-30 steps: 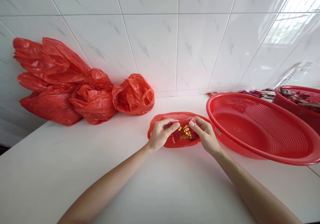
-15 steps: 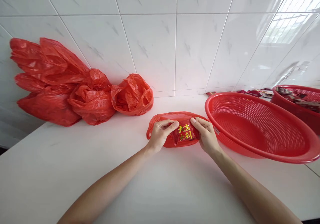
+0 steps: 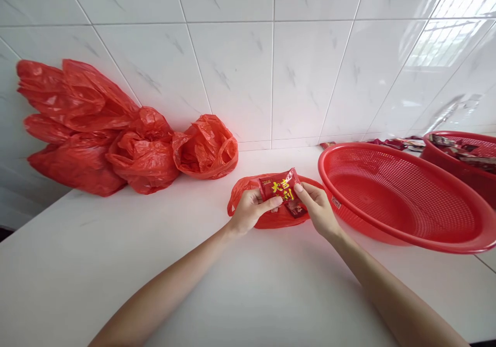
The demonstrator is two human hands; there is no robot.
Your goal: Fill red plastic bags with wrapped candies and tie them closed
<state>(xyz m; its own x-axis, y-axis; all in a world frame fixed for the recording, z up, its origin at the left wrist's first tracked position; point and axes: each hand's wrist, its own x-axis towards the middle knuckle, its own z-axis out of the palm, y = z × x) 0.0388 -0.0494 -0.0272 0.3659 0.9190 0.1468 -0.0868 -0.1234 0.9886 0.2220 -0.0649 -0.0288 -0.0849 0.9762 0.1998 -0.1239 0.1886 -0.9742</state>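
Observation:
Between my two hands is a small red packet (image 3: 276,184) with yellow characters printed on its front. My left hand (image 3: 250,210) grips its left and lower side, the thumb lying across the front. My right hand (image 3: 318,208) pinches its right edge between thumb and fingers. Beneath the hands lies an open red plastic bag (image 3: 277,221) on the white table. Inside the bag shows another dark red packet (image 3: 296,208), partly covered by my right hand. What else the bag holds is hidden.
Several bunched red plastic bags (image 3: 143,153) stand against the tiled wall at the left. Right of my hands is a large red perforated basket (image 3: 387,202). Behind it, a second red basket (image 3: 457,169) holds wrappers, and more wrappers (image 3: 399,143) lie along the wall.
The packet has tilted and shifted slightly up and left in my hands. My left thumb now lies across its front, and the other packet in the bag has come into view.

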